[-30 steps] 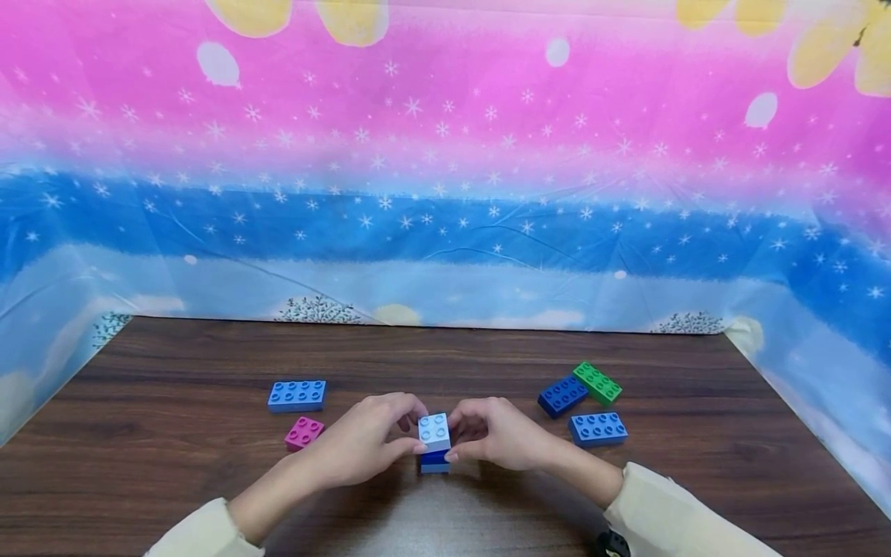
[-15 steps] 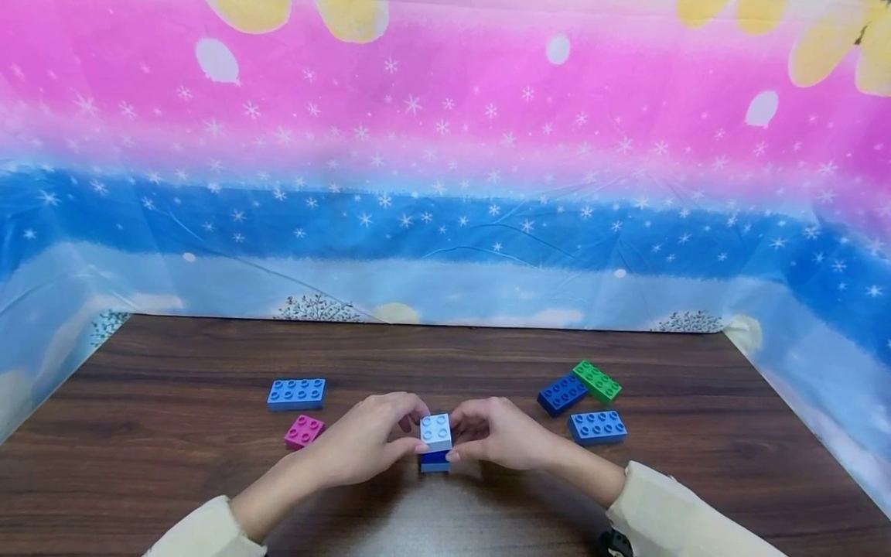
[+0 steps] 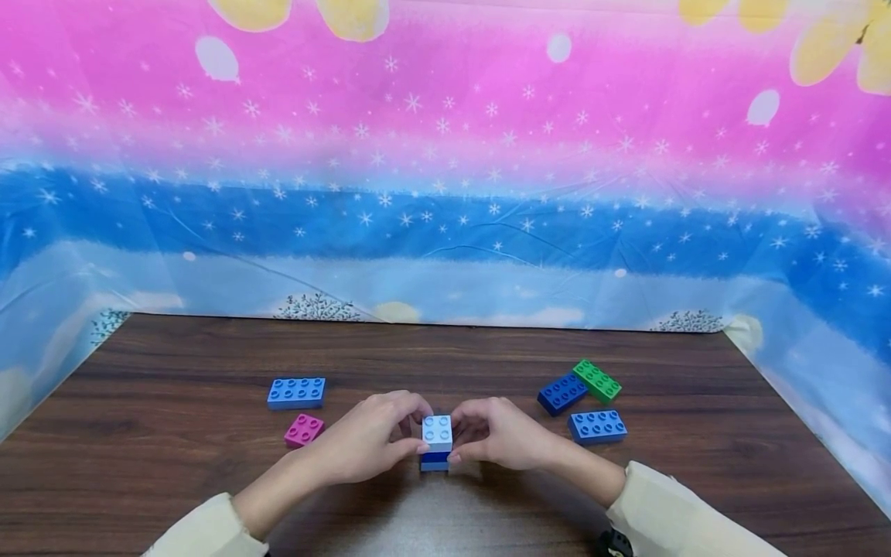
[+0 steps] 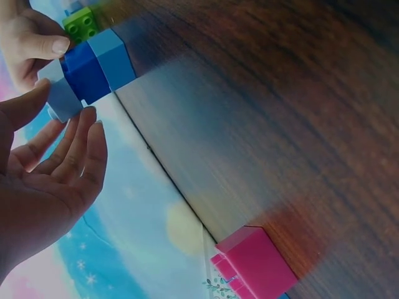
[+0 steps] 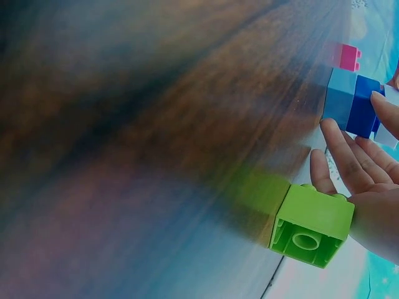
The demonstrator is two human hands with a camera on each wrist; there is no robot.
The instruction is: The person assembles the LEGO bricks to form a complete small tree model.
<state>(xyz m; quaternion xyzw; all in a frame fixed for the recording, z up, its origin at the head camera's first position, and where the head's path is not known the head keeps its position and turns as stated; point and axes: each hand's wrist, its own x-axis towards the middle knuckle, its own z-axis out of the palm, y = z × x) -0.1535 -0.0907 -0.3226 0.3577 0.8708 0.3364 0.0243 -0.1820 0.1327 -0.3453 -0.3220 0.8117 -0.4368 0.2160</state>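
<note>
White block is sitting directly over the dark blue block, which is resting on the light blue block. Stack is standing upright on the desk, long axis vertical, studs up. Left hand is pinching the white block between thumb and fingers. Right hand is gripping lower, thumb pressing the dark blue block, fingers bracing the far side. Neither hand is sitting nearer: both are touching the stack, which is standing right of the left fingers, left of the right ones. Sides are lining up in the head view; a dark blue stud is showing at the seam in the right wrist view, so probably not fully seated. Pink block is lying just beside the left wrist.
</note>
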